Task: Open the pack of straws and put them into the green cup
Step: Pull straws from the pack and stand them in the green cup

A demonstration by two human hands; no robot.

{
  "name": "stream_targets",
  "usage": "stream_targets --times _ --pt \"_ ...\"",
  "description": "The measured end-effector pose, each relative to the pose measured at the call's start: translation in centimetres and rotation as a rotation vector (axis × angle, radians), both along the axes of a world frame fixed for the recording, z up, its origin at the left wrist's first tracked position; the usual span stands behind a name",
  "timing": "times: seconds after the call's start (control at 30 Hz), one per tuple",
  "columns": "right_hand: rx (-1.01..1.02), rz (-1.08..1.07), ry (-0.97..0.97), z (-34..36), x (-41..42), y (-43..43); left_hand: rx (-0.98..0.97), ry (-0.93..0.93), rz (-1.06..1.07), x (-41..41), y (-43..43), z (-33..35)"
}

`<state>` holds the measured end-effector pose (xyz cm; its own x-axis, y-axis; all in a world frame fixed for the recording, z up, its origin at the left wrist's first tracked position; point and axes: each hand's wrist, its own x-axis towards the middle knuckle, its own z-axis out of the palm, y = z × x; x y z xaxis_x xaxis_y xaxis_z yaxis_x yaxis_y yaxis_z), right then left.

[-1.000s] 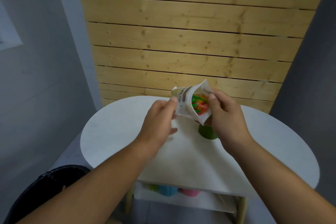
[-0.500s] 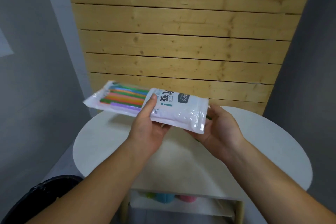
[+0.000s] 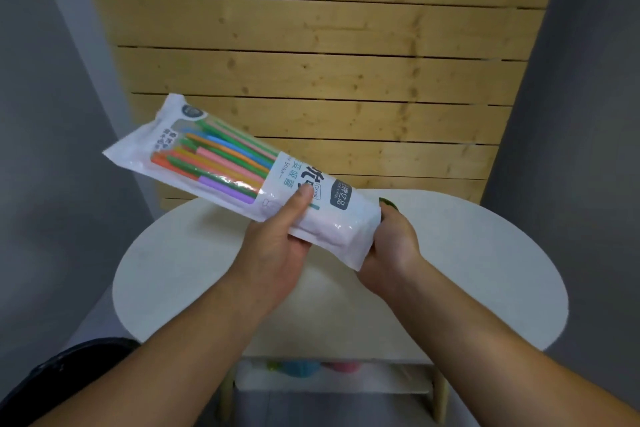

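A white plastic pack of coloured straws (image 3: 221, 163) is held above the white table (image 3: 485, 270), slanting from upper left down to lower right. My left hand (image 3: 277, 246) grips its middle, thumb on top over the printed label. My right hand (image 3: 391, 246) holds the pack's lower right end from behind and below. Only a sliver of the green cup (image 3: 388, 203) shows on the table, just past the pack's right end; the rest is hidden behind the pack and my right hand.
A wooden slat wall (image 3: 329, 80) stands behind the table. A lower shelf (image 3: 329, 381) under the tabletop holds blue and pink items (image 3: 301, 367). A black bin (image 3: 69, 367) sits on the floor at the lower left. Grey walls flank both sides.
The pack was end-on with its open mouth toward me; it was turned sideways and is now tilted, left end higher. My left hand shifted to its middle, my right to its lower end.
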<state>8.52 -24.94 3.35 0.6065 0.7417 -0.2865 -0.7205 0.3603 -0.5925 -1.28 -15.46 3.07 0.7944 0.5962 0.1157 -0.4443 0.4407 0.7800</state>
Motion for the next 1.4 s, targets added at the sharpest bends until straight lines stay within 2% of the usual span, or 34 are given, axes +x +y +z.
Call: stream_targets --times 0.1,0.2,0.33,0.53,0.8,0.97,1.1,1.4 --pt "-0.109 -0.073 -0.056 -0.1 -0.1 0.1 -0.038 0.056 -0.098 -0.1 -0.1 -0.6" --pt "-0.249 -0.139 -0.14 0.0 -0.1 0.1 -0.12 0.124 -0.09 -0.3 0.0 -0.5" --pt "-0.55 -0.223 -0.531 0.9 0.9 -0.6 -0.213 0.116 -0.02 -0.7 1.1 -0.1" --pt "-0.471 -0.153 -0.689 1.8 1.6 -1.9 -0.227 0.108 0.03 -1.3 1.8 -0.1" --pt "-0.574 -0.284 -0.967 1.9 2.0 -2.2 -0.287 0.102 0.052 -1.3 1.5 -0.3" --pt "-0.484 -0.202 -0.94 2.0 2.0 -2.1 -0.299 0.087 0.075 -1.3 1.8 -0.5" --pt "-0.438 -0.252 -0.833 2.1 2.4 -2.1 -0.332 0.085 0.092 -1.3 1.9 -0.4" --pt "-0.1 -0.186 -0.327 1.5 1.8 -1.5 -0.394 0.058 0.126 -1.3 2.1 -0.4"
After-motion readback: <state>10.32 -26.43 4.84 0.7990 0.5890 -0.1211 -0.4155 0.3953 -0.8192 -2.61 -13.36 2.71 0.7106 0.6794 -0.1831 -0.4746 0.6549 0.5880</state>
